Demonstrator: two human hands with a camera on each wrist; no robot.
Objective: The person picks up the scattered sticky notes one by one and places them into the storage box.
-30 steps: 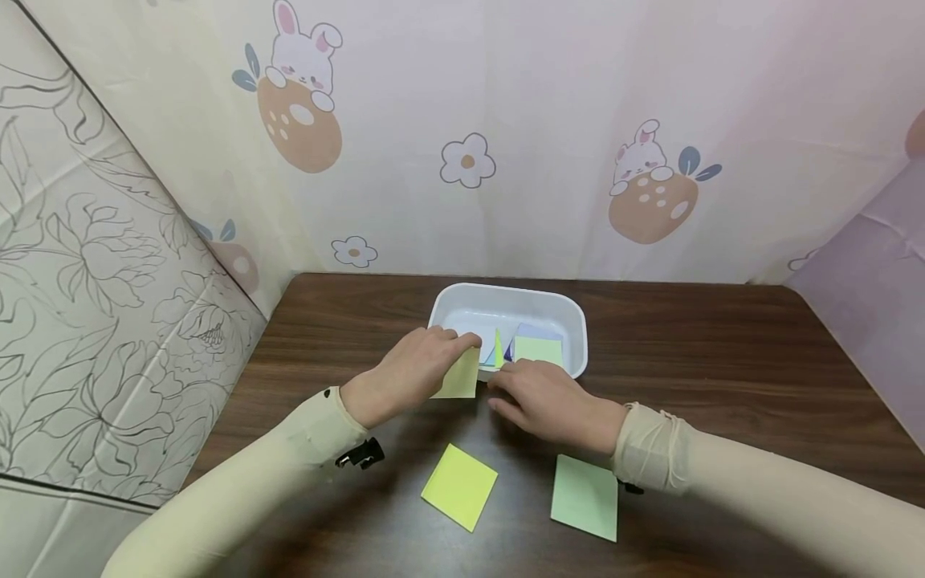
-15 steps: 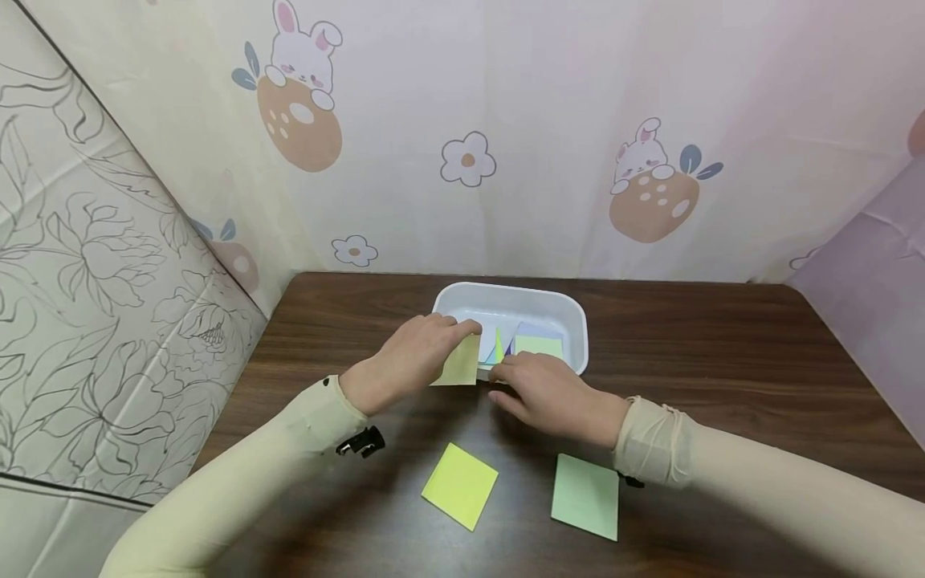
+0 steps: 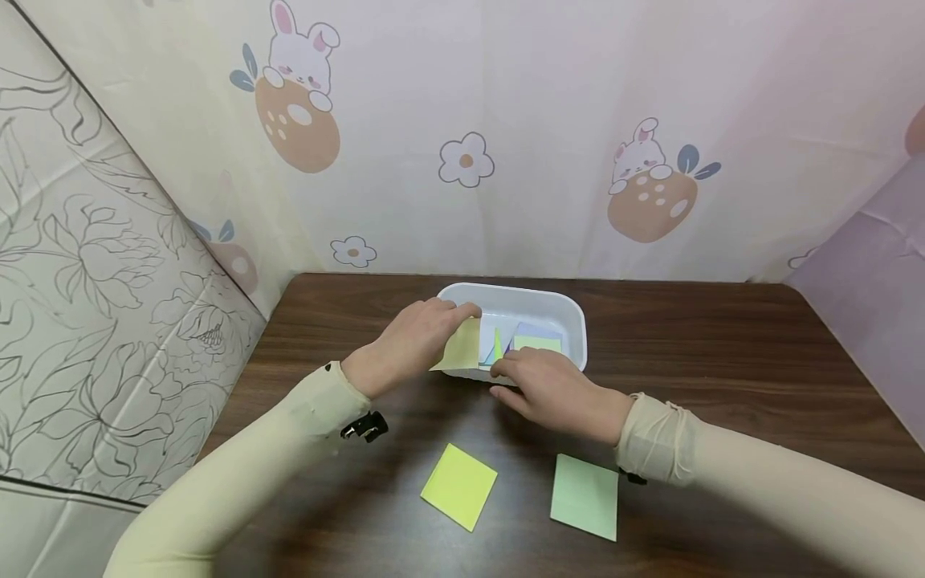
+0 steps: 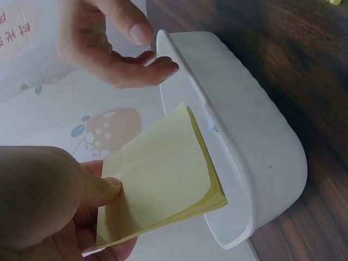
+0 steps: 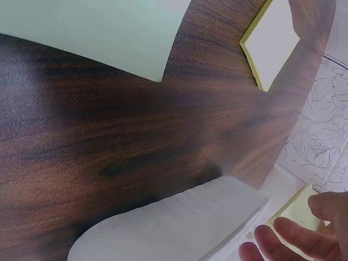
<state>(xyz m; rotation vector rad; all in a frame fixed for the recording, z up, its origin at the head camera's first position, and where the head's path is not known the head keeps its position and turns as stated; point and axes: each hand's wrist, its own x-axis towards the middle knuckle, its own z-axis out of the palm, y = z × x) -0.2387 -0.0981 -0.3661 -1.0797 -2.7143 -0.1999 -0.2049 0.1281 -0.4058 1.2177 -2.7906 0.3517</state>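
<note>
My left hand (image 3: 412, 341) pinches a pale yellow sticky note pad (image 4: 157, 168), thumb on the near face and fingers behind. The pad hangs tilted at the front left of a white tray (image 4: 244, 92), overlapping it in the head view. My right hand (image 3: 552, 389) is at the tray's front rim, fingers loosely bent and holding nothing; the left wrist view shows its thumb (image 4: 133, 27) apart from the fingers. Inside the tray lie a pale green sticky note pad (image 3: 538, 343), a lavender one partly under it, and a bright yellow-green pointed piece (image 3: 498, 345).
A bright yellow sticky note pad (image 3: 459, 487) and a mint green one (image 3: 584, 497) lie on the dark wooden table (image 3: 686, 345), nearer to me. A curtain with bunny prints (image 3: 542, 96) hangs behind the table, and a flower-patterned sheet (image 3: 108, 265) stands at the left.
My left hand has moved forward with the pale yellow pad, from in front of the tray to its front left rim. The right hand has shifted slightly forward.
</note>
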